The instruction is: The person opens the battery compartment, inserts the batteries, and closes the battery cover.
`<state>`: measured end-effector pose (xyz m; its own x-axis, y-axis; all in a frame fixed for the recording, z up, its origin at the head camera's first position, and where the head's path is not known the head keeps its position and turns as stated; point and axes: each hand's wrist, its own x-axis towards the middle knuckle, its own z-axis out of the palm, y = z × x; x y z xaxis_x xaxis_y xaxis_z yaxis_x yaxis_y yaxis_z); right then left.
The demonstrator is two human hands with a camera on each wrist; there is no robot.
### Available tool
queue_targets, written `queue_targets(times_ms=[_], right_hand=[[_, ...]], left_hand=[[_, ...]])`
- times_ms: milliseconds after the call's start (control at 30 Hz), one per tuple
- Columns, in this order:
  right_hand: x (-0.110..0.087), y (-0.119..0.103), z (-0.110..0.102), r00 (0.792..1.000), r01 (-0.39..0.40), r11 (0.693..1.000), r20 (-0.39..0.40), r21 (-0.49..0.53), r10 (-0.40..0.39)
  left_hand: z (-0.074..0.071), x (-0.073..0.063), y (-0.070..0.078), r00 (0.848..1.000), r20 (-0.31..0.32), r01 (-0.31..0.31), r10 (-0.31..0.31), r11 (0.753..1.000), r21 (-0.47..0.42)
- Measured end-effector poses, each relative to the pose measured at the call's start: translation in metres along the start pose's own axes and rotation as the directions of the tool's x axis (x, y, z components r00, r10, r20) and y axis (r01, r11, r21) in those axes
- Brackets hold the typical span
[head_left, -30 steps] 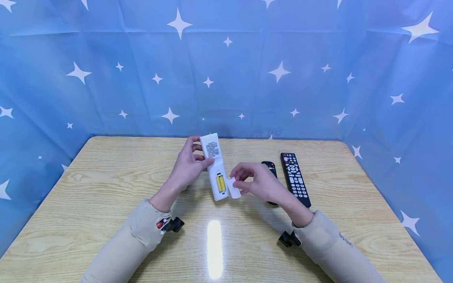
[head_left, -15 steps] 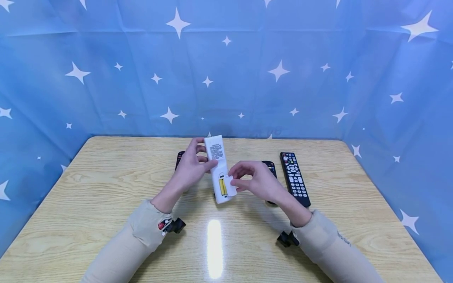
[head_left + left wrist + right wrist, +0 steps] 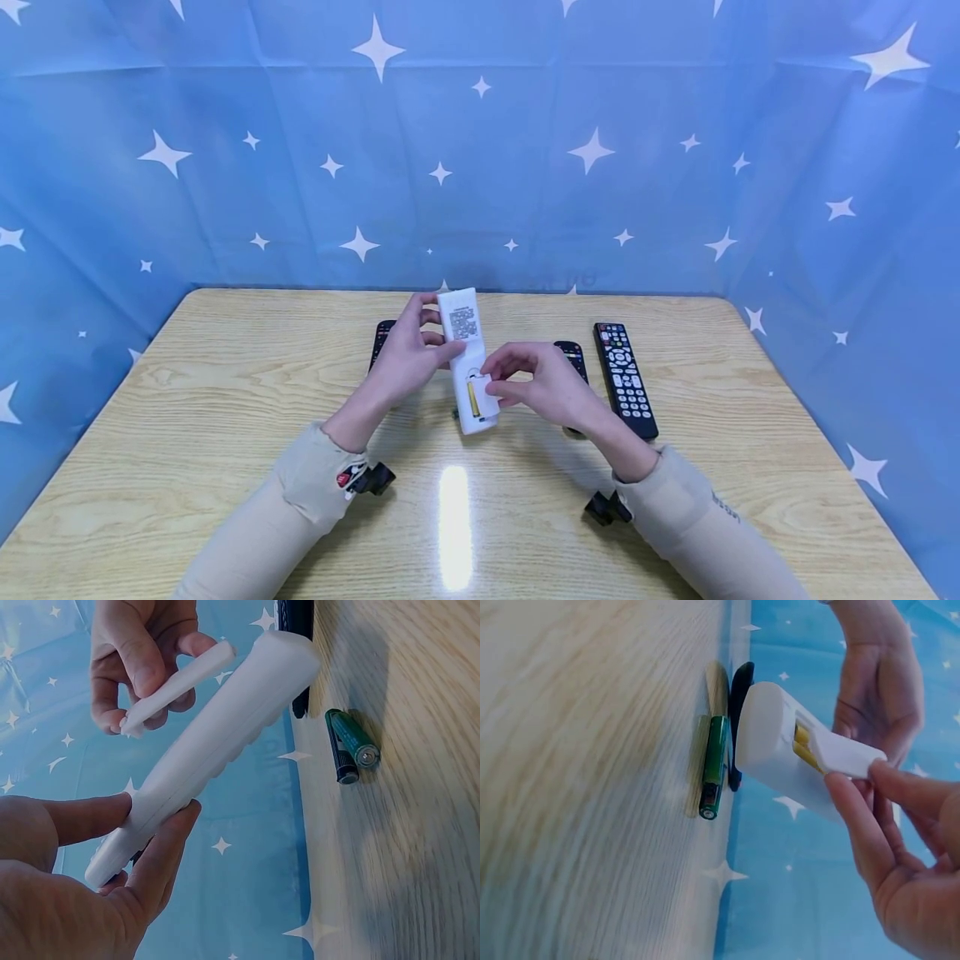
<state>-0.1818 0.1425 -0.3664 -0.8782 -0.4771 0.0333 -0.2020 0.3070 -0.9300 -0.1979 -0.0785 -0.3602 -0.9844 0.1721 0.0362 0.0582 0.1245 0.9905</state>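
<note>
My left hand (image 3: 411,354) grips a white remote control (image 3: 456,333) near its far end, back side up, above the table. Yellow batteries (image 3: 805,746) lie in its open battery compartment. Between thumb and fingers my right hand (image 3: 543,382) pinches the white battery cover (image 3: 488,396), which overlaps part of the compartment in the head view. Seen from the left wrist, the cover (image 3: 180,686) stands a little apart from the remote's back, roughly along it. Green and black batteries (image 3: 351,744) lie on the table below, mostly hidden by the remote in the head view.
On the right of the wooden table (image 3: 225,467) lies a black remote (image 3: 626,379), with a smaller black one (image 3: 572,357) partly behind my right hand. Another dark remote (image 3: 381,337) sits behind my left hand. A blue starry curtain (image 3: 480,208) stands behind the table.
The white remote has shifted slightly right and toward me in my left hand. The cover has moved left, from beside the remote to over part of its battery compartment.
</note>
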Motion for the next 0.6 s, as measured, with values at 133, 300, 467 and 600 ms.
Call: queue_targets(times_ms=[133, 300, 467, 600], right_hand=[[0.0004, 0.0007, 0.0018, 1.000, 0.011, 1.000, 0.010, 0.017, -0.012], [0.0004, 0.0013, 0.0033, 1.000, 0.024, 0.999, 0.019, 0.027, -0.024], [-0.0002, 0.0024, 0.0036, 1.000, 0.028, 1.000, 0.013, 0.004, -0.028], [-0.0003, 0.0047, 0.0031, 0.999, 0.048, 0.996, -0.012, -0.070, -0.049]], left_hand=[[0.0002, 0.0002, 0.0008, 1.000, 0.001, 0.001, -0.001, 1.000, -0.007], [0.0002, 0.0007, 0.0012, 1.000, 0.003, 0.006, -0.006, 1.000, -0.019], [-0.0002, 0.0002, 0.0014, 1.000, 0.008, 0.001, -0.001, 1.000, -0.030], [-0.0004, 0.0003, 0.0012, 1.000, 0.007, 0.000, 0.000, 0.999, -0.039]])
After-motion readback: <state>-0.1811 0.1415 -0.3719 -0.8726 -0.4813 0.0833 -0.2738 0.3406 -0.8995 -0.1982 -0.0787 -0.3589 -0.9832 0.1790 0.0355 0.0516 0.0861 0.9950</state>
